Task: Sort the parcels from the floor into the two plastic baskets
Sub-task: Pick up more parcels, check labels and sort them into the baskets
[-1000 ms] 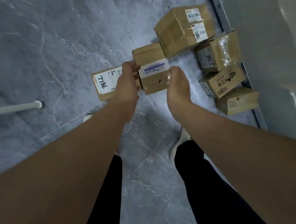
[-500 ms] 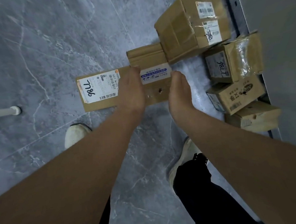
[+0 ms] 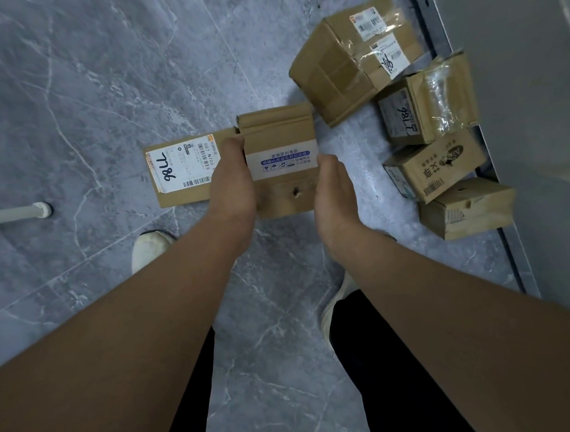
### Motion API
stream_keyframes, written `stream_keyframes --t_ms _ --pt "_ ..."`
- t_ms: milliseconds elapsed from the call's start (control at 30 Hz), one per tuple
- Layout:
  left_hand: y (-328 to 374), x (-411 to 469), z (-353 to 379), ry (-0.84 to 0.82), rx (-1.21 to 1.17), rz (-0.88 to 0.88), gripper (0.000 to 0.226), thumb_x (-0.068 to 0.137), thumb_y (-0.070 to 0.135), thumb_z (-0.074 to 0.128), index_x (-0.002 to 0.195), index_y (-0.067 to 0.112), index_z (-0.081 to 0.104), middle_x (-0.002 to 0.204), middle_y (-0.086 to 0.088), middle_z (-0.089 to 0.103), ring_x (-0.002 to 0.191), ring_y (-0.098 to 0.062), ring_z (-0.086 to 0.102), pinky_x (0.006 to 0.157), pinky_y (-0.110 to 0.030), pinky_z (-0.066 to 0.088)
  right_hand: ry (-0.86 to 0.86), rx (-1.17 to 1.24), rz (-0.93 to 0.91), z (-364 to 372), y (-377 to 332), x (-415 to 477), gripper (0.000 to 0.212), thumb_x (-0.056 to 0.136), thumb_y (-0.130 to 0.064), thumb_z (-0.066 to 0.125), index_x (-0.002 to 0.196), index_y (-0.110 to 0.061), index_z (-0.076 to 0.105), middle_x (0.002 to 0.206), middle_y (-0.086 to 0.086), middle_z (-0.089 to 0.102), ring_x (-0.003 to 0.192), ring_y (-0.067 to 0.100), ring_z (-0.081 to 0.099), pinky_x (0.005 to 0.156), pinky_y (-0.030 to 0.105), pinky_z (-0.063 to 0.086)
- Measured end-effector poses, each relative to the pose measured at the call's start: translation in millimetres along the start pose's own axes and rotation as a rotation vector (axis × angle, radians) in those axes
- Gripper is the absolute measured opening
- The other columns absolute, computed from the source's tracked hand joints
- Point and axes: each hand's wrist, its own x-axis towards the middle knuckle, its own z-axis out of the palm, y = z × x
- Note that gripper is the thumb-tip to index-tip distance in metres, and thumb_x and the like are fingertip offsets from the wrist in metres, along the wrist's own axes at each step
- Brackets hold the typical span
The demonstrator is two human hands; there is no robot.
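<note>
Veined grey stone floor [image 3: 105, 93], creased rectangular cardboard parcel [image 3: 279, 133]

dim, soft light; wide-angle bending at edges
</note>
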Motion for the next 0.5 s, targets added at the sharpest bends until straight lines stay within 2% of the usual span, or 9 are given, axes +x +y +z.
stream_keyframes --t_ms 67,200,300,367,433,500 --pt "1.5 -8.0 -5.4 -0.01 0.018 -0.011 0.039 0.106 0.045 0.037 0.083 0.028 0.063 0.054 0.019 0.067 0.084 -0.016 0.066 0.095 -0.04 0.053 -0.004 0.01 0.005 -2.6 1.8 -10.5 0.036 0.112 -0.042 0.039 0.126 -0.021 0.065 0.104 -0.012 0.069 0.095 0.006 0.062 0.075 0.026 0.044" --pt "1.9 -24.4 -17.7 -0.035 0.054 -0.027 0.039 0.107 0.045 0.033 0.085 0.029 0.062 0.052 0.019 0.067 0.077 -0.014 0.066 0.079 -0.032 0.054 -0.003 0.053 0.007 -3.5 3.9 -34.3 0.02 0.113 -0.038 0.043 0.113 -0.026 0.06 0.101 -0.014 0.064 0.091 0.003 0.06 0.074 0.024 0.044" --pt "3.1 -36.0 -28.8 -0.034 0.073 -0.03 0.042 0.106 0.049 0.032 0.095 0.03 0.068 0.061 0.015 0.072 0.073 -0.01 0.071 0.068 -0.026 0.057 -0.005 0.075 -0.014 -5.9 6.7 -54.5 0.02 0.113 -0.036 0.043 0.107 -0.026 0.058 0.097 -0.014 0.064 0.082 -0.004 0.058 0.063 0.011 0.042" --pt "6.9 -44.2 -37.1 -0.005 0.043 -0.046 0.044 0.104 0.052 0.034 0.109 0.026 0.07 0.074 0.009 0.077 0.084 -0.014 0.073 0.071 -0.03 0.057 0.0 0.082 -0.043 -6.3 8.0 -70.3 0.021 0.113 -0.035 0.043 0.103 -0.023 0.058 0.093 -0.013 0.065 0.077 -0.005 0.059 0.061 0.007 0.042" --pt "12.3 -52.5 -44.6 0.027 0.018 -0.045 0.047 0.103 0.052 0.036 0.116 0.022 0.069 0.087 0.003 0.075 0.091 -0.019 0.07 0.073 -0.033 0.054 0.028 0.117 -0.084 -5.4 8.2 -86.9 0.024 0.106 -0.041 0.045 0.104 -0.023 0.06 0.09 -0.016 0.068 0.084 0.001 0.064 0.076 0.018 0.05" --pt "19.3 -62.6 -49.9 0.029 0.021 -0.02 0.045 0.104 0.049 0.035 0.114 0.021 0.068 0.087 0.003 0.071 0.086 -0.017 0.066 0.068 -0.031 0.047 0.047 0.165 -0.094 -4.6 8.1 -100.4 0.027 0.095 -0.048 0.044 0.106 -0.031 0.063 0.094 -0.019 0.073 0.097 0.007 0.07 0.089 0.036 0.058"
